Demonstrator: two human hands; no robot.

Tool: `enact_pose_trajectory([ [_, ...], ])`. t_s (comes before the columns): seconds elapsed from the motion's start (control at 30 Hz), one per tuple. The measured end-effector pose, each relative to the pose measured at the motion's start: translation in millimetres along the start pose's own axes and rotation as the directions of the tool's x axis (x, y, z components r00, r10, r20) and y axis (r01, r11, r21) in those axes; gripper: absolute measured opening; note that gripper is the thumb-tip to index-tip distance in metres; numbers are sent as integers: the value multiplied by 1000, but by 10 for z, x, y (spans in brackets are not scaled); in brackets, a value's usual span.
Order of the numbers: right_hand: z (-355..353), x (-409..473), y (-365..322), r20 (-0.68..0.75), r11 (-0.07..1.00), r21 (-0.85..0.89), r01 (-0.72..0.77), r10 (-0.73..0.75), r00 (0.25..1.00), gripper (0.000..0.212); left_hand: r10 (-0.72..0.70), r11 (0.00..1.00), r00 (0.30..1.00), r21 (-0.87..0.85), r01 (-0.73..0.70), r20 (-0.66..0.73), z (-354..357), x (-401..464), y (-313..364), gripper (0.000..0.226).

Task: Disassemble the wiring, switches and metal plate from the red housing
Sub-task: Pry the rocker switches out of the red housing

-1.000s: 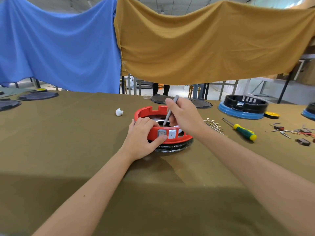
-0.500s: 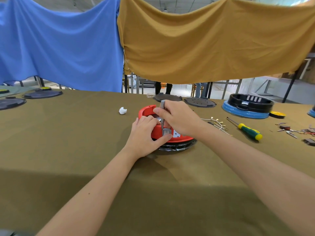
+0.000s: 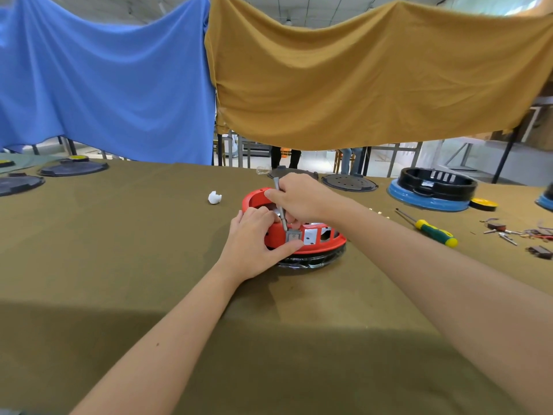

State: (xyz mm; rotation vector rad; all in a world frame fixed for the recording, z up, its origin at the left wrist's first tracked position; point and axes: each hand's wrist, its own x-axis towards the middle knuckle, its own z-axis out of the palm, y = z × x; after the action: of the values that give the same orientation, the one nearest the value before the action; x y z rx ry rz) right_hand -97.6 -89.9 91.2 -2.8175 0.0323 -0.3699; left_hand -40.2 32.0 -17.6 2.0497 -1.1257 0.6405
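We see the round red plastic housing (image 3: 311,241) at the table's centre. Our left hand (image 3: 254,238) grips its 9 o'clock wall, thumb on the grey square switch (image 3: 293,236); our right hand (image 3: 299,199) pinches a thin grey metal tool (image 3: 280,205).

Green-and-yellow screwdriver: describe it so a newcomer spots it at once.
Start at the red ring-shaped plastic housing mid-table on the olive cloth. Look right, past the right forearm: the green-and-yellow-handled screwdriver lies alone, shaft pointing away. The nearby loose parts are small, dark and wired.
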Motion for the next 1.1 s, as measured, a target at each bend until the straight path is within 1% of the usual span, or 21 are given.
enact_pose_trajectory([
  [0.07, 14, -58, 81, -47, 992, 126, 16, -10, 999, 42, 4, 1000, 1000, -13, -4, -12, 5, 3, -5, 47],
  [0.13, 28, -131, 162, -98, 981, 184, 54, -37, 995, 37, 5, 1000, 1000, -19, -5, -20, 8, 4, 1, 48],
  [0.27, 69, -184, 185, -80, 982, 157, 105, -93, 992, 35, -2, 1000, 1000, 7, 2, -10, 9, -1, 0, 53],
  [0.33, 72, -175, 182, -75, 983, 160, 96, -84, 994, 35, 1, 1000, 1000, 11, -1, -2, 12, 3, -2, 53],
  [0.47, 1, -120, 182, 18, 972, 235, 12, -17, 1000, 38, -4, 1000, 1000, 2, 4, -3, 4, 2, -1, 51],
  [0.6, -21, 6, 98, 109, 987, 154, -50, 33, 993, 45, -7, 1000, 1000, 6, 7, -1, 1, -3, 6, 48],
  [0.73, -40, 111, -39, 174, 992, 94, -85, 68, 982, 41, 4, 1000, 1000, -6, -4, 14, -18, 1, 20, 44],
  [0.83, -59, 145, -55, 197, 988, 105, -109, 87, 976, 41, 8, 1000, 1000, -5, -8, 21, -19, -1, 17, 39],
  [0.9, -55, 100, -10, 162, 985, 140, -98, 75, 984, 45, 13, 1000, 1000, -8, -13, 10, -20, -11, 22, 43],
  [0.97, -31, 4, 96, 60, 974, 219, -64, 52, 997, 48, 2, 1000, 1000, -12, -2, 0, -17, -11, 24, 50],
  [1.03, -26, -124, 252, -75, 931, 364, -33, 65, 995, 43, -14, 1000, 1000, -19, 14, 0, -15, -7, 25, 52],
  [1.1, -50, -246, 393, -170, 898, 440, 14, 68, 983, 38, -12, 999, 1000, -33, 12, 5, -17, -11, 33, 50],
])
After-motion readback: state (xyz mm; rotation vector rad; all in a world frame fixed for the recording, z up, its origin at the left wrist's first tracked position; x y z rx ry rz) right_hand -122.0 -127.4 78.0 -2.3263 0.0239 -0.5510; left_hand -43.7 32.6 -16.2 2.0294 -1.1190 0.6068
